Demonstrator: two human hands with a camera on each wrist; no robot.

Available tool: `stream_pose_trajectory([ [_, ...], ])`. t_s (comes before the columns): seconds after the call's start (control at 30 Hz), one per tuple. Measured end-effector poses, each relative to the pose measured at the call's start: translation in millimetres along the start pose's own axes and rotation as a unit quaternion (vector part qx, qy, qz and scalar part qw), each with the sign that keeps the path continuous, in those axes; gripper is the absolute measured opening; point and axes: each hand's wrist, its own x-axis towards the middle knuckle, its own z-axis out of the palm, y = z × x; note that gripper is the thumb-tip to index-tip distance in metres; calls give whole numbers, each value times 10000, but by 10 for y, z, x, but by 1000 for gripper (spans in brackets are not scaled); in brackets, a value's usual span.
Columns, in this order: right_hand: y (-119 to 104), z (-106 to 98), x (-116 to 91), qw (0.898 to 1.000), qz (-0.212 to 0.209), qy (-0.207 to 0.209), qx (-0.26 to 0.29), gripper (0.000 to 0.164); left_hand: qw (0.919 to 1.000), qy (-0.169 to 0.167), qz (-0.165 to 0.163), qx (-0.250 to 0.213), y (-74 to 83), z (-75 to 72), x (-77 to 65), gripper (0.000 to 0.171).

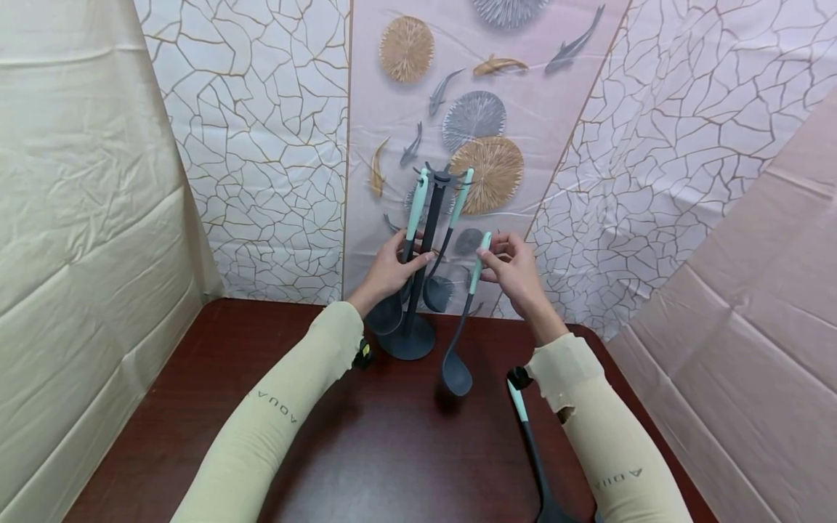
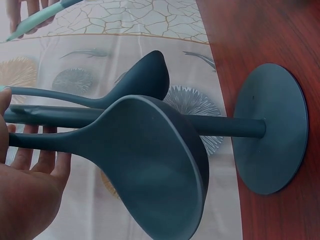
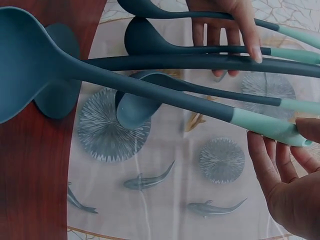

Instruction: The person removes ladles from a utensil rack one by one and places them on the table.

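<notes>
In the head view, the left hand (image 1: pixel 391 270) is gripping the dark stand (image 1: pixel 431 218) at its pole; the thumb is lying in front and the other fingers are going behind. The stand is standing upright near the far edge of the red-brown counter (image 1: pixel 366 465). Utensils with mint handles are hanging on both sides of it, for example a right-hand spoon (image 1: pixel 461 196). To the right, the right hand (image 1: pixel 516 270) is pinching a ladle (image 1: pixel 474 283) by its mint handle, and the dark bowl is pointing down over the counter. Another utensil (image 1: pixel 532 454) is lying at the lower right, partly outside the view.

In the left wrist view, a big hanging scoop (image 2: pixel 150 160) is covering part of the pole, and its neck is passing in front of the left fingers. The round base (image 2: pixel 272 150) is resting on the counter.

In the right wrist view, the right thumb and fingers are holding the handle near its end. The ladle is crossing in front of the stand, where three utensils are hanging.
</notes>
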Motion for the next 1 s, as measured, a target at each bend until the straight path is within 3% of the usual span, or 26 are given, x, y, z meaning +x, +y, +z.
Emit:
stream_pose_trajectory([
  [0.33, 114, 12, -70, 9999, -68, 55, -64, 28, 9999, 89, 140, 15, -35, 18, -8, 40],
  [1.0, 231, -19, -143, 9992, -86, -47, -382, 27, 9999, 97, 46, 89, 8, 8, -25, 41],
])
